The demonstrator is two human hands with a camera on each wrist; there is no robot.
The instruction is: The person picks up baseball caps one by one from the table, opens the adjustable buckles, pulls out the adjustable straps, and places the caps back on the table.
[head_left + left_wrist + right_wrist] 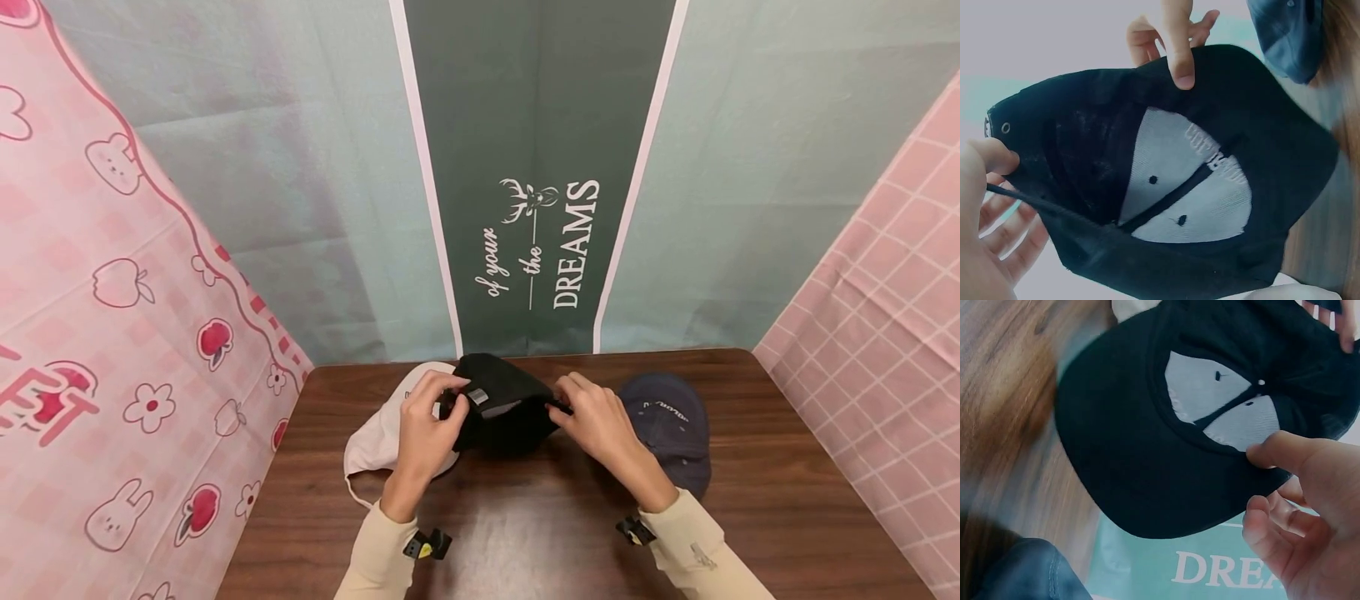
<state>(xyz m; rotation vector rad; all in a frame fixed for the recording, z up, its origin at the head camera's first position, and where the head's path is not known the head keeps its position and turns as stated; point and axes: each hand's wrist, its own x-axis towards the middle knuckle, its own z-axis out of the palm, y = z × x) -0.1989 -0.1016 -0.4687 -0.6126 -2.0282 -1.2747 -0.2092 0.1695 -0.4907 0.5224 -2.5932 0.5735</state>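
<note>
Between my two hands is a black cap (506, 429), its hollow inside turned toward the wrist cameras. White backing panels (1191, 181) show within the crown, along with raised stitching. My left hand (431, 421) pinches the rear edge, its thumb beside a small metal eyelet (1005, 128) in the left wrist view. On the other side, my right hand (600, 417) grips the cap where brim and crown meet, thumb on the underside of the dark brim (1116, 437). Most fingers of the right hand are behind the brim in the right wrist view.
A pale cap (378, 429) with a hanging cord lies on the wooden table (510, 533), left of and partly behind the black one. To the right, a navy cap (671, 425) rests partly under my right forearm. Printed cloth (532, 167) hangs behind the table.
</note>
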